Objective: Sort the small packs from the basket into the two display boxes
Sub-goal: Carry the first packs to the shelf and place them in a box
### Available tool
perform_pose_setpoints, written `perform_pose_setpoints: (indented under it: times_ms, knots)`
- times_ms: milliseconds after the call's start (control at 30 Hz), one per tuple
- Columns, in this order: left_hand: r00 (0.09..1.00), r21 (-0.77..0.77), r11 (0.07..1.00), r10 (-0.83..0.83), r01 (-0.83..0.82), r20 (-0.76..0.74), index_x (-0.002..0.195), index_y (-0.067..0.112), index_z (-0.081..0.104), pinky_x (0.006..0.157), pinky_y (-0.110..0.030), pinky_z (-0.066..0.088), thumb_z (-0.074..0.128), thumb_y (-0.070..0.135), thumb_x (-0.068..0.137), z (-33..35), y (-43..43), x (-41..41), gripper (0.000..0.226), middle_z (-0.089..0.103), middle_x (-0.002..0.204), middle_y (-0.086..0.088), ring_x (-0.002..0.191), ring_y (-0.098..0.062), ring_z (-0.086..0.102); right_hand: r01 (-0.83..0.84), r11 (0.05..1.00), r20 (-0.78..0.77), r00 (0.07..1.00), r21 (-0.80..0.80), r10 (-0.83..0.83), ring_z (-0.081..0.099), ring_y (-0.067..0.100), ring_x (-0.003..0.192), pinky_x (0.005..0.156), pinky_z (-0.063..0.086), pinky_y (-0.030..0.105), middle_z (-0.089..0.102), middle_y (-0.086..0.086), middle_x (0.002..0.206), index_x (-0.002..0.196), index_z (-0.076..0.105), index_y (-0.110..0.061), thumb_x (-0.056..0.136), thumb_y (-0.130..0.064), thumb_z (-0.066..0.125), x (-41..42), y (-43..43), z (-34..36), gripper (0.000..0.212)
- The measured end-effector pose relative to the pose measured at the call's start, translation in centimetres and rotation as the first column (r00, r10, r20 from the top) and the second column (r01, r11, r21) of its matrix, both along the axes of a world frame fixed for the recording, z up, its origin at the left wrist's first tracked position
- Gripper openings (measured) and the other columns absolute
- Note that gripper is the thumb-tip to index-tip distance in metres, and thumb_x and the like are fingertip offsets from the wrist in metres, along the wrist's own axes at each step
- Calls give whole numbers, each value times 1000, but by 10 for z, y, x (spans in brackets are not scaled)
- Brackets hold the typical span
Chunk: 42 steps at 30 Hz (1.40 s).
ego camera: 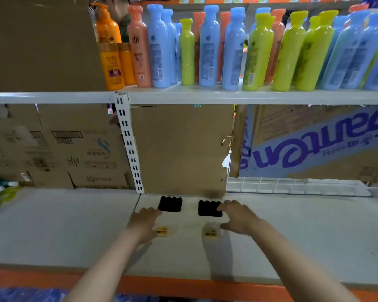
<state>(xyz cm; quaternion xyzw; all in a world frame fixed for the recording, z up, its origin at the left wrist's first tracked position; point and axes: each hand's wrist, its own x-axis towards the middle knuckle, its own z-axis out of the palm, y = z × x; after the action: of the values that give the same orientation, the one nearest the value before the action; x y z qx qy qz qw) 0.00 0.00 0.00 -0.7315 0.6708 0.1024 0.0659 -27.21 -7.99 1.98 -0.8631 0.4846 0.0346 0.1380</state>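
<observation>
Lower shelf (63, 225), pale grey with an orange front edge, viewed from above the person's outstretched forearms. Two black display boxes stand at the far middle of the shelf, side by side and apart: the left black box (170, 204) and the right black box (209, 208), each with a scalloped far rim. Nearer, two small yellow packs lie flat on the shelf, the left yellow pack (162, 231) and the right yellow pack (211, 233), one in front of each box. The left hand (144, 223) is spread palm down, fingertips beside the near left corner of the left box, the heel of the hand partly covering the left pack; its grip is loose and holds nothing. The right hand (238, 216) is likewise open, fingers resting on or just over the right box's right edge; contact is hard to judge in the blur. Cardboard cartons (181, 149) line the back. The upper shelf carries coloured bottles (210, 46).
</observation>
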Motion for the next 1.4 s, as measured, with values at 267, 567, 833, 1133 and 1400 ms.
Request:
perform_pose_setpoints:
  times_ms: [267,567,833,1133,1400]
  knots:
    - [996,-61,994,-89,88,-13,129,25,44,77,-26,29,48,27,95,-43,-8,0,34,42,127,3,117,-16,43,-9,998,64,998,63,5,45,20,104,82,46,33,51,-1,111,101,62,-23,84,-35,61,18,-1,-64,20]
    - [985,-149,988,-72,48,-157,111,12,53,66,-24,29,49,24,95,-46,-13,-6,20,38,95,6,89,-13,46,0,1000,109,994,-19,2,54,19,102,81,38,28,56,1,114,111,62,-18,88,-28,56,18,4,-61,25]
    - [935,-237,958,-223,159,-274,105,10,57,65,-22,35,52,14,93,-15,-14,-37,14,50,103,-1,90,-17,53,66,990,84,995,-127,-55,52,20,108,82,36,28,57,1,114,110,59,-17,88,-27,59,-20,15,-28,24]
    - [852,-342,857,-473,385,-226,111,17,56,79,-33,46,57,19,91,11,-8,-101,21,51,108,2,98,-19,54,267,930,120,962,-254,-244,53,20,105,75,32,27,57,0,110,109,59,-19,87,-25,59,-103,73,0,23]
    - [668,-403,707,-697,581,-259,109,17,57,82,-35,45,60,20,89,19,4,-202,20,53,106,3,98,-20,56,470,798,179,882,-376,-436,52,21,106,82,35,32,57,0,109,109,60,-19,87,-27,57,-197,166,7,23]
